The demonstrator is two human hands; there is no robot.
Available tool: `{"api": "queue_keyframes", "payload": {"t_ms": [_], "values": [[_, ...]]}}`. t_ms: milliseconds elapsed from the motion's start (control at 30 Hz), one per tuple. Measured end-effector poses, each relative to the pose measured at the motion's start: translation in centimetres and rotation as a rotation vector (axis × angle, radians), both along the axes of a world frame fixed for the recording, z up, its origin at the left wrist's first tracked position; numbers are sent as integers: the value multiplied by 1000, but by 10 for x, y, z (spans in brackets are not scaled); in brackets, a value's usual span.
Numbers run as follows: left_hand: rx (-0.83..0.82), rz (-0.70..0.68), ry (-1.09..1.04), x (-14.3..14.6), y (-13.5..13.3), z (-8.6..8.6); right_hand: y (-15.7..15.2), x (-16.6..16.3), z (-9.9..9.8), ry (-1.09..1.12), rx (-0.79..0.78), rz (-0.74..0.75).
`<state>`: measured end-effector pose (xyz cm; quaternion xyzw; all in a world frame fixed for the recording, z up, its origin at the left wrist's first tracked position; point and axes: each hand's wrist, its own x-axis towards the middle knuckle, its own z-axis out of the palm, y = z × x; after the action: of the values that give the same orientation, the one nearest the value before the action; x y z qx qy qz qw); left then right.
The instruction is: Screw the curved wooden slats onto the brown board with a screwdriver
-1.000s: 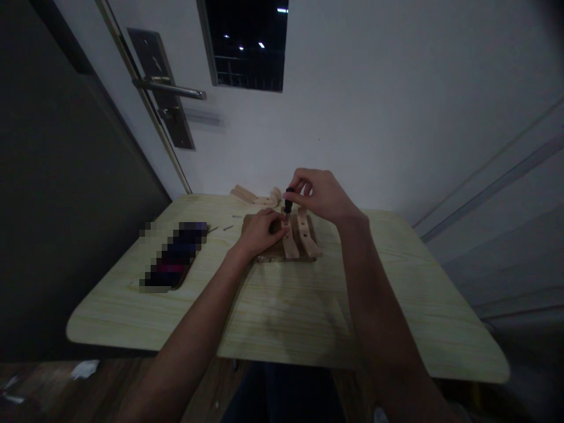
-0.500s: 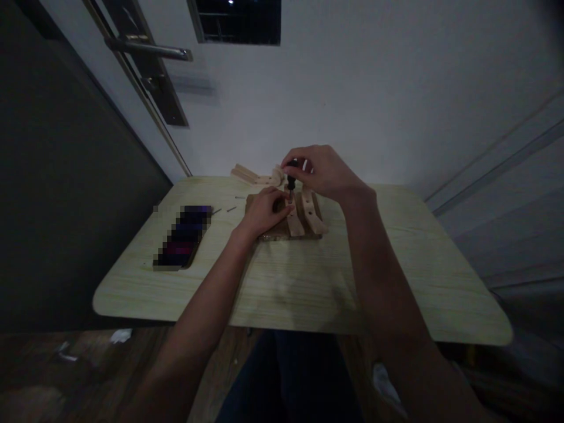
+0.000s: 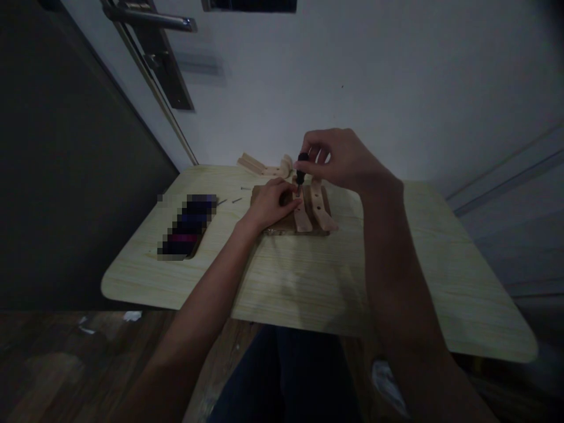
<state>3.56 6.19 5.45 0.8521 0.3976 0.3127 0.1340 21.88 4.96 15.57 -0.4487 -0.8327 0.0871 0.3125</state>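
My right hand (image 3: 341, 155) grips the black handle of a screwdriver (image 3: 302, 167), fingers closed around its upper part. The shaft points down at a pale wooden piece (image 3: 302, 220) with holes, which lies on a brown board (image 3: 282, 227). My left hand (image 3: 269, 207) rests over the board, with thumb and forefinger closed on that wooden piece beside the screwdriver's tip. Whether a screw sits under the tip is too small to make out. Just to the right, a second wooden piece (image 3: 323, 215) with holes lies on the same board.
More pale wooden parts (image 3: 271, 171) lie at the table's back edge, near the white door (image 3: 273, 76). Left of the board are several loose screws (image 3: 237, 200) and a blurred-out phone (image 3: 187, 226). A metal door handle (image 3: 152, 19) juts out at upper left.
The view has tilted down and shifted a little, so the table sits differently in the picture. My right hand has turned slightly about the screwdriver; my left hand keeps its place on the wood.
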Motion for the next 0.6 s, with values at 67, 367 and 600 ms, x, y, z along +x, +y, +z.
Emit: {"api": "queue_keyframes", "payload": {"t_ms": [67, 367, 600], "values": [[-4, 1, 1, 0, -1, 1, -1, -1, -1, -1, 16, -10], [5, 0, 7, 0, 1, -2, 1, 1, -1, 0, 33, 12], [2, -10, -2, -1, 1, -1, -3, 8, -1, 32, 67, -19]]}}
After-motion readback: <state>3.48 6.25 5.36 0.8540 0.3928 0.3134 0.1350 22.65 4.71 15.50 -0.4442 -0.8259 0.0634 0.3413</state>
